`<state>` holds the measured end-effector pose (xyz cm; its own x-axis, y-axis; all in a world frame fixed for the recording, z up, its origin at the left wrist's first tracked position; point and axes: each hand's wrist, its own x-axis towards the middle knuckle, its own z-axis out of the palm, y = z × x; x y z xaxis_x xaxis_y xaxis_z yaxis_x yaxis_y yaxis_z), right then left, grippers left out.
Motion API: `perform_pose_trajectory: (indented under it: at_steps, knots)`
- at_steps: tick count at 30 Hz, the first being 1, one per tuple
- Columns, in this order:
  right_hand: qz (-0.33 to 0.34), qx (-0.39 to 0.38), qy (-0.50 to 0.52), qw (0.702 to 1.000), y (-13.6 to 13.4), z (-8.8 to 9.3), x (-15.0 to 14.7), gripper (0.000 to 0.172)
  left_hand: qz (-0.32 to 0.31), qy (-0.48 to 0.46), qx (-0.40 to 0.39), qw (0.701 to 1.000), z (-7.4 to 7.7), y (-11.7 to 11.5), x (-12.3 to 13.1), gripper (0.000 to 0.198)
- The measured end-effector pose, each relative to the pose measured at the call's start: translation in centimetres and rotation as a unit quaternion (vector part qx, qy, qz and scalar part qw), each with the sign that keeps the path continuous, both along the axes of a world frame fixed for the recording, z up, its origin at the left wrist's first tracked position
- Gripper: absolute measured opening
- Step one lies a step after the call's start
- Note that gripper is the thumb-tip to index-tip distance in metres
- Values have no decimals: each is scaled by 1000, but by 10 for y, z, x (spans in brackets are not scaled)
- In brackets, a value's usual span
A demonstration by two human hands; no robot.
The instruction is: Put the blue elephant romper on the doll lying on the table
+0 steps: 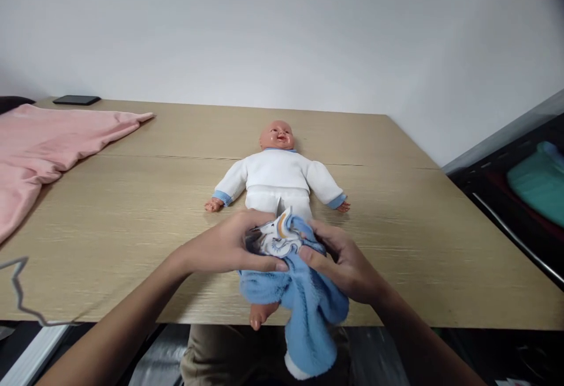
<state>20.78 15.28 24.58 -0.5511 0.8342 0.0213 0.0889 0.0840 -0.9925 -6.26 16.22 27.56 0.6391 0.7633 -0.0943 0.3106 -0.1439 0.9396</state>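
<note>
A baby doll [278, 168] in a white top with blue cuffs and white trousers lies face up on the table, arms spread and feet toward me. Over its legs, both hands grip a fluffy blue garment [304, 298] whose printed white lining is bunched at the opening. My left hand [247, 245] is closed on the left side of that opening, thumb in front. On the right side, my right hand [346, 259] pinches the fabric between thumb and fingers. One sleeve or leg with a white end hangs past the table edge. One bare doll foot [261, 314] shows below; the other is hidden.
The wooden table [440, 245] reaches back to a pale wall [282, 33]. A pink cloth [66, 139] lies at the left, with a dark phone-like slab [77, 100] behind it. A grey cord [20, 292] crosses the front left edge. Green cloth [540, 183] sits beyond the right edge.
</note>
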Motion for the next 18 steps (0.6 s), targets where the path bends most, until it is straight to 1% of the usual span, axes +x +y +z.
perform_pose_trajectory:
  at_steps: [1,3,4,6,8,10,11,12,13,14,16,18]
  knots:
    - [-8,-19,23,1000,0,0,2,36,-25,-25,-34,999,2,4,4,36]
    - [-8,-60,55,997,2,-2,11,39,-48,-73,-67,994,4,13,8,28]
    - [1,-76,55,996,3,-3,16,40,-54,-87,-66,993,3,17,10,25]
    - [36,-89,18,995,5,-3,27,37,-68,-90,-50,992,1,24,13,24]
    - [87,-60,-46,993,6,1,37,38,-81,-64,-34,994,-3,28,16,31]
    - [132,-11,-90,987,7,5,45,38,-69,-18,-26,997,-6,30,18,41]
    - [142,-1,-91,986,7,6,48,37,-58,5,-28,998,-7,30,18,46]
    - [143,-9,-78,987,6,6,51,38,-52,22,-34,998,-8,29,19,50]
    - [133,-35,-55,989,6,4,53,41,-58,29,-43,997,-8,28,19,53]
    - [117,-68,-30,990,5,3,55,46,-76,24,-57,995,-7,27,19,53]
    - [84,-118,-4,989,3,-1,55,52,-136,0,-104,985,-7,25,19,50]
    - [84,-126,-11,988,2,0,52,50,-181,-16,-155,971,-7,23,19,45]
